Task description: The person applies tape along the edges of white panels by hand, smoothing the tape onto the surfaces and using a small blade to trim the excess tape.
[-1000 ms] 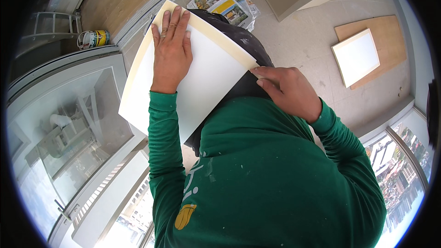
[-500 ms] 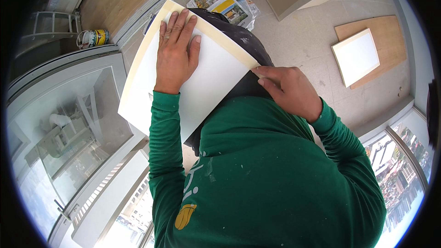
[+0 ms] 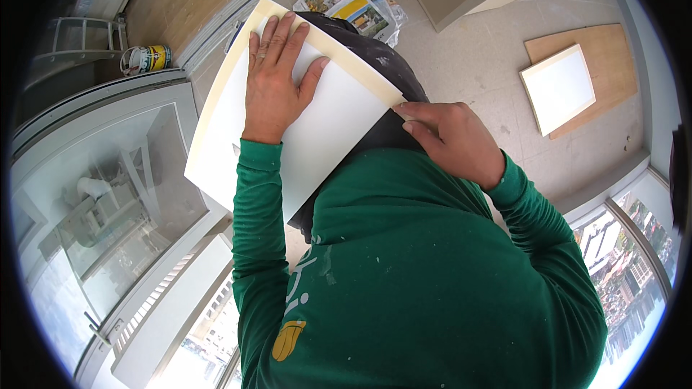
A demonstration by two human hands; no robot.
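A white panel (image 3: pixel 328 112) rests tilted across my lap, with cream masking tape (image 3: pixel 353 65) along its far and left edges. My left hand (image 3: pixel 277 90) lies on the panel, fingers stretched over the taped far corner and thumb spread out on the white surface. At the panel's right corner my right hand (image 3: pixel 454 133) is closed, thumb and forefinger pinching the end of the tape. The fingers partly hide that end. Dark trousers (image 3: pixel 393 65) show beyond the panel.
On the floor to the right, another white panel with taped edges (image 3: pixel 559 90) lies on a brown board (image 3: pixel 613 57). Newspapers (image 3: pixel 360 11) are spread at the far side. A paint bucket (image 3: pixel 148 60) stands far left, near a glazed door (image 3: pixel 108 194).
My left thumb has spread farther from the fingers. The right hand and the panel's right corner have shifted very slightly left.
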